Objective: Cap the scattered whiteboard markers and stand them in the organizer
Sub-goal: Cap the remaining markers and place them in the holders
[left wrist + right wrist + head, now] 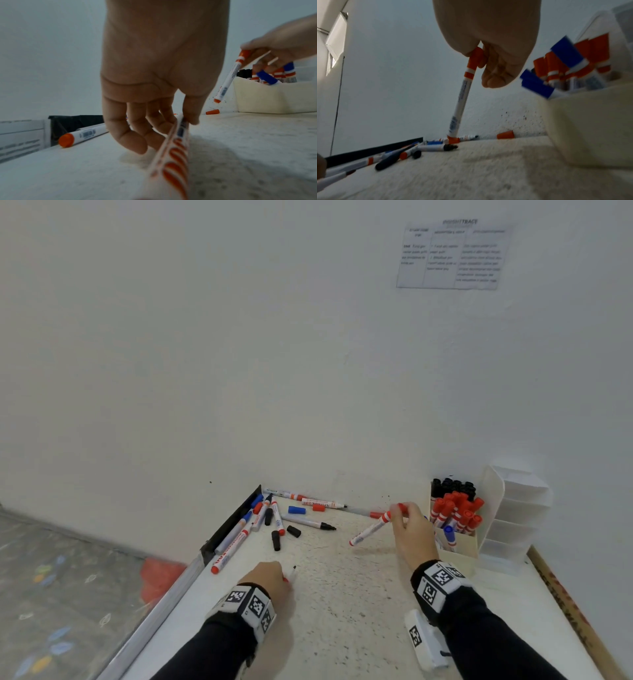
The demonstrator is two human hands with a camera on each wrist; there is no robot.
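My right hand pinches a capped red marker by its cap, and the barrel hangs slanted above the table, left of the cream organizer. In the right wrist view the same marker dangles from the fingers, with the organizer to the right, full of red, blue and black capped markers. My left hand grips an uncapped marker with red print, low over the near table; its small dark tip points away. Several markers and loose caps lie scattered at the back left.
A white wall stands right behind the table. A black rail runs along the left table edge. A white tiered plastic shelf sits behind the organizer. A wooden strip lines the right edge. A loose red cap lies by the wall.
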